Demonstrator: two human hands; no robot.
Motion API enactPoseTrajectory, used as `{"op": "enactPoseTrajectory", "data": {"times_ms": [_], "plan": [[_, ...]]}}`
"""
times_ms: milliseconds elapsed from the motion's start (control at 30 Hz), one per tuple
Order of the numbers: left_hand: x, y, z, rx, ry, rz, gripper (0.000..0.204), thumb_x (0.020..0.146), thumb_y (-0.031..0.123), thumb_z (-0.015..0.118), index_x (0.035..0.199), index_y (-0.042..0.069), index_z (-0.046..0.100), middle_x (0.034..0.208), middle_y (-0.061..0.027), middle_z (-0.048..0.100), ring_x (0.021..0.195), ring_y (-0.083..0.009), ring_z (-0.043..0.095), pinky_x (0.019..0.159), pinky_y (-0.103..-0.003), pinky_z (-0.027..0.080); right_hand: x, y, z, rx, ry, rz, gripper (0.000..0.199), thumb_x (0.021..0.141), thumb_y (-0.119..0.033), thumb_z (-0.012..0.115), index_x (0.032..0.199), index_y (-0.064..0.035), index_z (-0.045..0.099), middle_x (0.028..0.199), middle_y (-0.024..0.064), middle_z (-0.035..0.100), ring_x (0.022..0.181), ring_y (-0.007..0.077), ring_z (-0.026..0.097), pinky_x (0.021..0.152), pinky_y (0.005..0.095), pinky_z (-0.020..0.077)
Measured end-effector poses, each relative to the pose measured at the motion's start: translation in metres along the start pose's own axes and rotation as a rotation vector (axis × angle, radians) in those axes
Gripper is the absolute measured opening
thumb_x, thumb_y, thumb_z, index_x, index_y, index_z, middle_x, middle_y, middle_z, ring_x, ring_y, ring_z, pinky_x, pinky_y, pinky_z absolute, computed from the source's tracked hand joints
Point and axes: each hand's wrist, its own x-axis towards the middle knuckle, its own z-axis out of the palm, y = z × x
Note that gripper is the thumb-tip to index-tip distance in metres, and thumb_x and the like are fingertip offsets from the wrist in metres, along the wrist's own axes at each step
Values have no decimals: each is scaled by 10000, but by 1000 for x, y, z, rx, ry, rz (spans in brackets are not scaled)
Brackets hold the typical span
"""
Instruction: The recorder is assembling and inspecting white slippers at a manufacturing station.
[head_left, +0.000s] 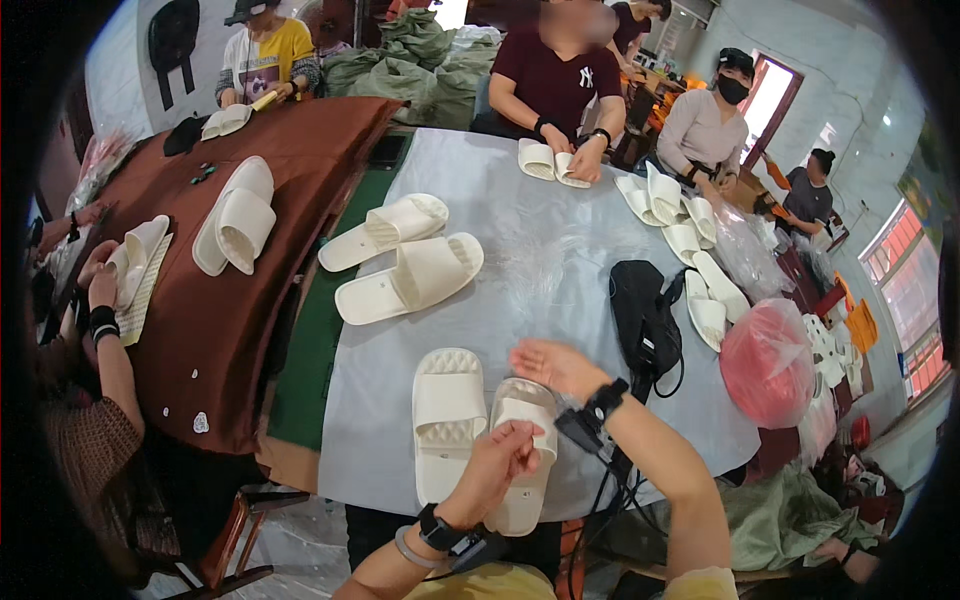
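Two cream slide slippers lie side by side in front of me, toes away: the left slipper (pixel 447 382) and the right slipper (pixel 517 505). Over the strap of the right slipper is my left hand (pixel 500 462), its thumb and fingers pinched together. Whatever sits in that pinch, if anything, is too small to make out. My right hand (pixel 556 366) hovers by the toe of the same slipper, fingers stretched out and apart, slightly blurred. Both wrists wear black straps with small devices, and cables run down from the right one.
Another slipper pair (pixel 410 275) lies farther left on the grey-covered table (pixel 545 265). A black bag (pixel 645 320) rests on the right, near more slippers (pixel 705 310) and a pink plastic bag (pixel 768 365). Co-workers handle slippers across the table and at a brown-covered table (pixel 300 180).
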Motion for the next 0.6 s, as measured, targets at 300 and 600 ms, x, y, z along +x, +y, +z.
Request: {"op": "enactPoseTrajectory", "data": {"times_ms": [300, 600], "plan": [[-99, -49, -38, 444, -276, 110, 168, 870, 115, 504, 926, -10, 599, 636, 14, 517, 549, -73, 395, 497, -220, 300, 99, -68, -56, 99, 161, -81, 229, 935, -233, 388, 1029, -46, 482, 1048, 114, 598, 877, 197, 590, 719, 300, 489], [-199, 29, -98, 679, 117, 188, 139, 844, 99, 548, 849, -9, 636, 710, -56, 578, 649, -142, 491, 591, -264, 379, -21, -101, 16, -474, 75, -186, 298, 906, -264, 457, 1029, 1, 516, 991, 100, 595, 860, 184, 589, 726, 281, 479]]}}
